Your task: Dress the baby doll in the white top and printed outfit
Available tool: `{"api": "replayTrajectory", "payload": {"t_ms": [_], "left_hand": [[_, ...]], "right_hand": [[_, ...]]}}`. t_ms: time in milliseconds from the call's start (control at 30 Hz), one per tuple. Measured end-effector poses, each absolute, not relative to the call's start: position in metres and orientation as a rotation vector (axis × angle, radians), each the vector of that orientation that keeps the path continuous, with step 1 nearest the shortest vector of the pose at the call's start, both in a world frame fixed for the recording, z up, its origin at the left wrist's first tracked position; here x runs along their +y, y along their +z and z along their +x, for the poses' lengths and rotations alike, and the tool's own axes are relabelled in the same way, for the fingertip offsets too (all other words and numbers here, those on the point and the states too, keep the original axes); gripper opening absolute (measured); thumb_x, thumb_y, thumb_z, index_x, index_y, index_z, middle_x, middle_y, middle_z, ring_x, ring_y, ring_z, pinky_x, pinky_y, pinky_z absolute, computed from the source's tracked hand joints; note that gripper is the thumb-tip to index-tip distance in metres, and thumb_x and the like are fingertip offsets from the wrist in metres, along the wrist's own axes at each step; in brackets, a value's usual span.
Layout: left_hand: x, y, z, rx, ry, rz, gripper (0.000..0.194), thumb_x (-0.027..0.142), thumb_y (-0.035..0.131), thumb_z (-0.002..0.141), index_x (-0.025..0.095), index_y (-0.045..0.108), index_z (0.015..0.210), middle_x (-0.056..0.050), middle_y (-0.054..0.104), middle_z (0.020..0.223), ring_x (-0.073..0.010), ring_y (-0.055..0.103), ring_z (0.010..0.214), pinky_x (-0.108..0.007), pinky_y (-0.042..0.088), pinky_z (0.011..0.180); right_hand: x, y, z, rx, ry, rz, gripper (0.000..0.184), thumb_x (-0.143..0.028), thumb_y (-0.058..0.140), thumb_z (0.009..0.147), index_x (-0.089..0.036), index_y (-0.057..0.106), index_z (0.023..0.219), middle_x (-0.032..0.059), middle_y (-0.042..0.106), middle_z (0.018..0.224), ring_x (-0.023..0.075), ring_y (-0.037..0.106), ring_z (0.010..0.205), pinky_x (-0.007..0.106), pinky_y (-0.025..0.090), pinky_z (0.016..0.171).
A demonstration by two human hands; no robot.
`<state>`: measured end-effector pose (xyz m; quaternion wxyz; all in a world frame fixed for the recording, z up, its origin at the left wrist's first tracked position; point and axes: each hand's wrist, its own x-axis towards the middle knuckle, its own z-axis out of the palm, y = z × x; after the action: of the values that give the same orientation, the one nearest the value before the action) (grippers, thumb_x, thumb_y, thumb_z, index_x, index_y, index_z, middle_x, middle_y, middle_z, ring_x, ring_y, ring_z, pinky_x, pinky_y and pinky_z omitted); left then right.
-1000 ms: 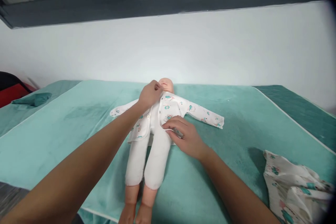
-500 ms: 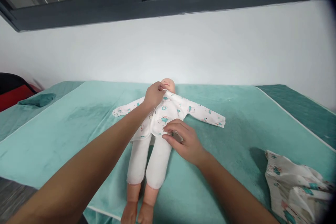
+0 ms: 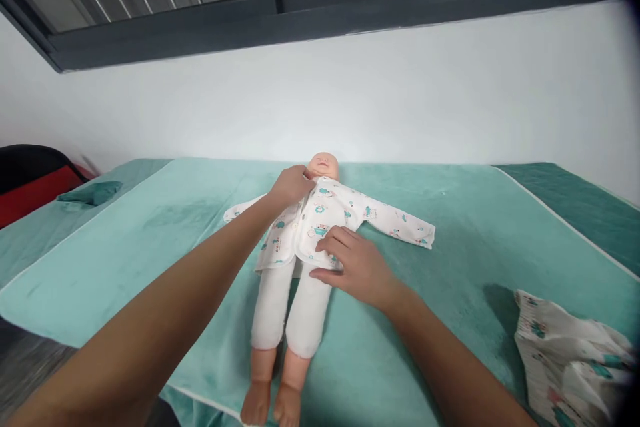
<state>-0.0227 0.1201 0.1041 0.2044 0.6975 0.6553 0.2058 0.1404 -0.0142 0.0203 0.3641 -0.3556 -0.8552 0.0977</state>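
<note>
A baby doll (image 3: pixel 323 165) lies on its back on the teal blanket (image 3: pixel 150 240), feet toward me. It wears white trousers (image 3: pixel 287 307) and a white printed jacket (image 3: pixel 320 217) with its sleeves spread out. My left hand (image 3: pixel 290 187) is closed on the jacket's front edge near the doll's neck. My right hand (image 3: pixel 355 263) pinches the jacket's lower hem at the doll's waist.
A crumpled white printed garment (image 3: pixel 565 360) lies at the right near the blanket's edge. A dark green folded cloth (image 3: pixel 93 193) sits at the far left. A white wall and a dark window frame stand behind the table. A red and black object (image 3: pixel 30 180) is at the left.
The right jacket flap has been drawn across the doll's chest and now overlaps the left flap. Both hands have stayed on the jacket. The view has shifted slightly.
</note>
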Motion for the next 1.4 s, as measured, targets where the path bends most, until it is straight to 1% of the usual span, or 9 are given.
{"api": "replayTrajectory", "payload": {"t_ms": [133, 300, 533, 733, 967, 1067, 1167, 1267, 1400], "left_hand": [[0.128, 0.108, -0.015, 1.739, 0.704, 1.914, 0.017, 0.030, 0.068, 0.073, 0.021, 0.062, 0.086, -0.004, 0.068, 0.085, -0.0164, 0.059, 0.070, -0.028, 0.040, 0.061], [0.131, 0.107, 0.001, 1.516, 0.933, 1.651, 0.013, 0.026, 0.060, 0.080, 0.021, 0.059, 0.092, -0.001, 0.057, 0.066, -0.0138, 0.052, 0.056, -0.029, 0.037, 0.055], [0.106, 0.095, -0.032, 1.416, 1.155, 1.671, 0.017, 0.027, 0.057, 0.081, 0.021, 0.062, 0.096, -0.003, 0.064, 0.083, -0.0140, 0.061, 0.074, -0.025, 0.044, 0.060], [0.035, 0.052, -0.098, 1.711, 0.963, 1.732, 0.027, 0.050, 0.056, 0.085, 0.025, 0.062, 0.094, 0.000, 0.064, 0.087, -0.0138, 0.057, 0.072, -0.026, 0.045, 0.063], [-0.025, 0.021, -0.128, 1.616, 0.837, 1.745, 0.040, 0.055, 0.042, 0.092, 0.026, 0.056, 0.068, -0.003, 0.061, 0.066, -0.0199, 0.058, 0.066, -0.035, 0.049, 0.065], [-0.005, 0.015, -0.145, 1.774, 0.888, 1.911, 0.030, 0.044, 0.043, 0.093, 0.025, 0.065, 0.087, -0.008, 0.070, 0.094, -0.0245, 0.065, 0.092, -0.037, 0.052, 0.081], [0.031, 0.003, -0.166, 2.004, 0.987, 1.975, 0.047, 0.031, 0.055, 0.085, 0.017, 0.055, 0.130, -0.017, 0.048, 0.145, -0.0343, 0.040, 0.137, -0.047, 0.036, 0.111], [0.066, -0.009, -0.186, 2.284, 0.824, 1.953, 0.063, 0.035, 0.053, 0.087, 0.013, 0.041, 0.145, -0.022, 0.041, 0.151, -0.0388, 0.035, 0.140, -0.055, 0.030, 0.112], [0.092, -0.015, -0.213, 2.328, 0.637, 2.069, 0.052, 0.019, 0.037, 0.092, 0.017, 0.045, 0.143, -0.017, 0.054, 0.143, -0.0321, 0.046, 0.135, -0.047, 0.036, 0.106]], "right_hand": [[-0.014, 0.020, 0.139, -2.222, 0.118, -0.930, 0.004, -0.021, 0.056, 0.093, -0.020, 0.060, 0.094, 0.0044, 0.061, 0.091, 0.0188, 0.055, 0.086, 0.032, 0.044, 0.076], [-0.014, 0.023, 0.143, -2.139, 0.245, -0.763, 0.007, -0.014, 0.055, 0.086, -0.020, 0.057, 0.084, 0.0021, 0.057, 0.081, 0.0163, 0.052, 0.076, 0.030, 0.041, 0.071], [-0.013, 0.024, 0.153, -1.929, 0.568, -0.824, 0.026, -0.035, 0.051, 0.097, -0.021, 0.057, 0.077, -0.0008, 0.057, 0.071, 0.0126, 0.051, 0.066, 0.027, 0.039, 0.064], [0.011, 0.012, 0.178, -1.666, 0.339, -1.525, 0.049, -0.052, 0.040, 0.098, -0.021, 0.051, 0.063, 0.0005, 0.054, 0.060, 0.0149, 0.046, 0.058, 0.029, 0.029, 0.058], [0.014, -0.008, 0.172, -1.892, 0.583, -1.572, 0.055, -0.054, 0.034, 0.097, -0.021, 0.052, 0.057, 0.0034, 0.061, 0.061, 0.0171, 0.052, 0.059, 0.029, 0.030, 0.058], [0.007, -0.011, 0.169, -1.865, 0.771, -1.444, 0.057, -0.056, 0.034, 0.097, -0.021, 0.049, 0.055, 0.0017, 0.060, 0.057, 0.0167, 0.052, 0.057, 0.029, 0.032, 0.057], [0.005, -0.015, 0.178, -1.673, 0.674, -1.596, 0.054, -0.058, 0.040, 0.094, -0.020, 0.058, 0.059, 0.0029, 0.064, 0.060, 0.0188, 0.057, 0.062, 0.030, 0.037, 0.062], [0.005, -0.020, 0.193, -1.466, 0.441, -1.825, 0.044, -0.052, 0.045, 0.091, -0.020, 0.068, 0.071, 0.0063, 0.071, 0.075, 0.0223, 0.063, 0.074, 0.033, 0.040, 0.068], [0.008, -0.028, 0.203, -1.471, 0.281, -1.778, 0.032, -0.041, 0.050, 0.086, -0.021, 0.072, 0.097, 0.0086, 0.073, 0.103, 0.0237, 0.064, 0.095, 0.035, 0.045, 0.083]]}}
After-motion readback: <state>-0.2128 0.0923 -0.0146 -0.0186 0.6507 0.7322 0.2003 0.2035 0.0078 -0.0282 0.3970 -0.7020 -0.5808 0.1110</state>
